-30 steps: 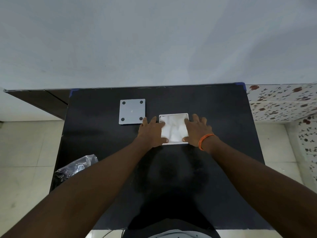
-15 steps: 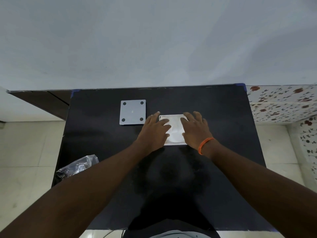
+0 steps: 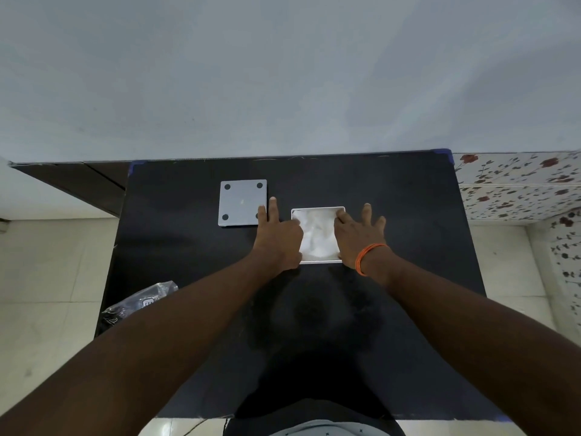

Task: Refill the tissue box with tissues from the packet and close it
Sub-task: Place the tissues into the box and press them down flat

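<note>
A white square tissue box stands open on the black table, with white tissues filling it. My right hand rests on the box's right side, fingers spread, fingertips on the tissues. My left hand lies just left of the box, and its fingertips touch the right edge of the grey square lid, which lies flat with its four dark feet up. The clear plastic tissue packet lies crumpled at the table's left edge.
The black table stands against a pale wall. A floral tiled surface lies to the right and light floor tiles to the left. My right wrist carries an orange band.
Both hands lay pressed on the tissues half a second ago. My left hand has slid left off the box onto the lid's edge, and my right hand has shifted right, uncovering the tissues.
</note>
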